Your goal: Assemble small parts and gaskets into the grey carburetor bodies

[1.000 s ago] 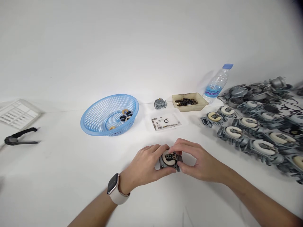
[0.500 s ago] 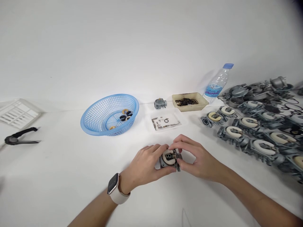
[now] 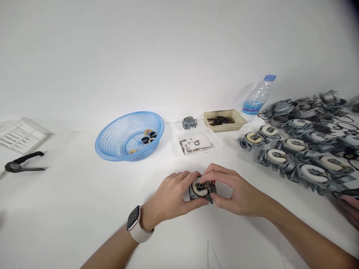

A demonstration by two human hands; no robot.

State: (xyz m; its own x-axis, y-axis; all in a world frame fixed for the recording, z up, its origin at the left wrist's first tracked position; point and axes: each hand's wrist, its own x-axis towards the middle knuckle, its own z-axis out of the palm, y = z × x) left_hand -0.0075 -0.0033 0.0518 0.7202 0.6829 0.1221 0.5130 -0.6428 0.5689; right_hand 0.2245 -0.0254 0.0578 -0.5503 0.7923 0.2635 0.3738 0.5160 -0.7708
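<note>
My left hand [image 3: 175, 192] is wrapped round the left side of a grey metal carburetor [image 3: 193, 195], fingers over its far edge and thumb along its near edge. The carburetor lies with its open float side up, showing a white C-shaped float [image 3: 199, 192] and two small round tubes inside it. At its right side, my right hand [image 3: 234, 190] is closed on the body: the index fingertip reaches over the float's hinge end and the thumb presses the near right edge. Whether a small part sits between these fingertips cannot be made out.
Behind stand a blue basket [image 3: 102, 149] with several floats, a white tray [image 3: 215, 140] of small parts, another carburetor [image 3: 190, 122], a box [image 3: 238, 127] of rubber rings and a bottle [image 3: 256, 101]. Several carburetors [image 3: 314, 173] fill the right, near another person's hand [image 3: 352, 207]. Pliers-like tool [image 3: 25, 162] left.
My right hand has shifted slightly, its index finger moving in over the float. Another person's hand has appeared at the right edge, where a carburetor with a yellowish float no longer shows.
</note>
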